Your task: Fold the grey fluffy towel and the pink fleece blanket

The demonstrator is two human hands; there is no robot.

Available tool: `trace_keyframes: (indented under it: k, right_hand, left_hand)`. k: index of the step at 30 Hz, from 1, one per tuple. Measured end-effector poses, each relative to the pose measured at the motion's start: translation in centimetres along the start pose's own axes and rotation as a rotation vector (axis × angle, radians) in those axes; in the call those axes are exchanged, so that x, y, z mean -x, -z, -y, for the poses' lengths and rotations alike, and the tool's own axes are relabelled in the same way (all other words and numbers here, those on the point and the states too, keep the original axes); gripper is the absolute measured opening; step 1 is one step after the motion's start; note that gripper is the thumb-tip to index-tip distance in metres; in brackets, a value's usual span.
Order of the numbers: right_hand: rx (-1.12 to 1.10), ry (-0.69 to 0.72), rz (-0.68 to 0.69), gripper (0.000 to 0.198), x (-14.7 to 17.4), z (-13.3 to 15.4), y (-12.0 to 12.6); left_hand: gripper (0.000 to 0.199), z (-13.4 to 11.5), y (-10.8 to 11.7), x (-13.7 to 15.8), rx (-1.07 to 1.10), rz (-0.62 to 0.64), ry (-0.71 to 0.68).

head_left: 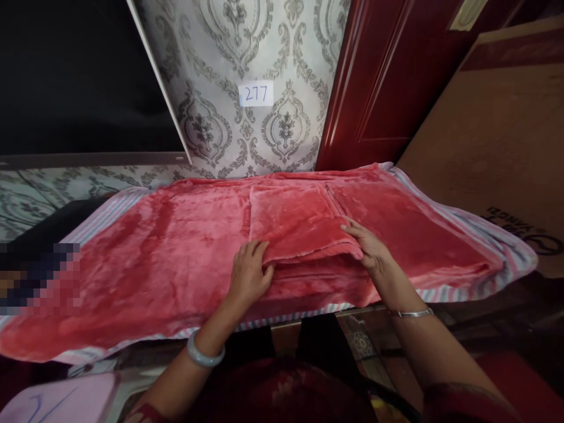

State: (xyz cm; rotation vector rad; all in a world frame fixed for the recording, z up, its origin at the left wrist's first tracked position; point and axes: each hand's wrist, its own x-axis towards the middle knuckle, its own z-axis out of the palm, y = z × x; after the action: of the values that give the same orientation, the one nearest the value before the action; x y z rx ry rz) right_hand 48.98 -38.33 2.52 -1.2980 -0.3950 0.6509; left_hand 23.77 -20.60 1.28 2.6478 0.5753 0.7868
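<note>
A coral-pink plush blanket (194,235) with striped edges lies spread over a low surface. Near its middle is a smaller folded plush cloth (291,211) of the same pink. My left hand (251,271) grips the cloth's near left corner, thumb and fingers closed around the edge. At the near right corner, my right hand (363,244) pinches the cloth between thumb and fingers. Between the hands, the near edge is lifted slightly off the blanket. The undersides of both corners are hidden.
A dark screen (88,82) stands at the back left against patterned wallpaper (211,117). A paper marked 277 (256,93) is on the wall. At the right are a red door (379,76) and a large cardboard box (493,135). A pink stool top (61,399) shows at lower left.
</note>
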Motion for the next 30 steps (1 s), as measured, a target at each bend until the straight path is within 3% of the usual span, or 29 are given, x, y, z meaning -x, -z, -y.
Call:
trace_keyframes:
  k: [3,6,11,16,19,23,30]
  right_hand:
    - [-0.060,0.038,0.004,0.046,0.0,0.5,-0.7]
    - [-0.070,0.091,-0.042,0.058,0.0,0.0,-0.7]
    - [0.166,0.175,-0.167,0.072,0.2,-3.3,1.3]
    - [0.290,0.176,-0.150,0.073,-0.1,-5.7,2.8]
    - [0.381,0.243,-0.125,0.074,-0.8,-5.9,2.9]
    - [0.537,0.304,-0.209,0.074,-2.6,-5.3,2.5]
    - [0.715,0.332,-0.278,0.072,-5.7,-4.6,1.0]
  left_hand:
    - [0.064,0.4,0.3,0.0,-0.101,0.030,-0.006]
    - [0.062,1.3,0.7,0.3,-0.104,0.029,0.033]
    - [0.056,2.7,0.7,2.1,-0.098,-0.011,0.041]
    - [0.055,3.3,-0.3,3.3,-0.110,-0.023,-0.051]
    - [0.051,4.0,-0.7,3.3,-0.101,-0.078,-0.101]
    - [0.050,4.6,-1.0,3.2,-0.102,-0.162,-0.168]
    - [0.046,5.2,-1.3,3.5,-0.058,-0.175,-0.173]
